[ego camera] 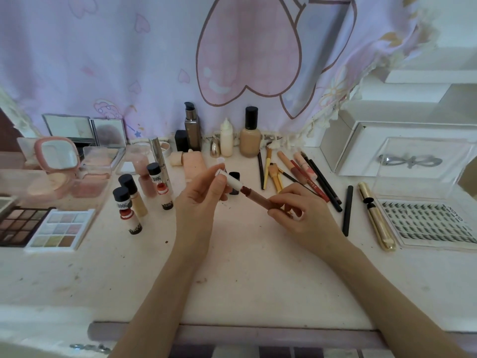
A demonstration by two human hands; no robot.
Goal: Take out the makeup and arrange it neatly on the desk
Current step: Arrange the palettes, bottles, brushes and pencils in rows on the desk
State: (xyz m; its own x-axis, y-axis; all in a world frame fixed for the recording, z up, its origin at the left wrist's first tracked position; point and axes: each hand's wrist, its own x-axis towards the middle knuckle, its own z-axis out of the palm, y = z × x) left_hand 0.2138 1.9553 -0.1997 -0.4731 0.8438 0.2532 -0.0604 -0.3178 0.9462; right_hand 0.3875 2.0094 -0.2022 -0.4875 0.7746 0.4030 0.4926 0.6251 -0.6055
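Observation:
Above the middle of the white desk (232, 275) both hands hold one lip gloss tube (254, 193), brown-red with a white cap. My left hand (198, 200) grips the white cap end, which points up and to the left. My right hand (299, 215) pinches the brown-red body at its lower right end. Behind the tube a small black-capped item (234, 177) stands, partly hidden.
Two eyeshadow palettes (59, 228) and open compacts (55, 166) lie at left, small black-capped bottles (129, 202) left of centre. Foundation bottles (249, 135) line the curtain. Pencils and glosses (307, 177), a gold mascara (376, 218), a lash tray (426, 223) and a clear box (413, 161) fill the right.

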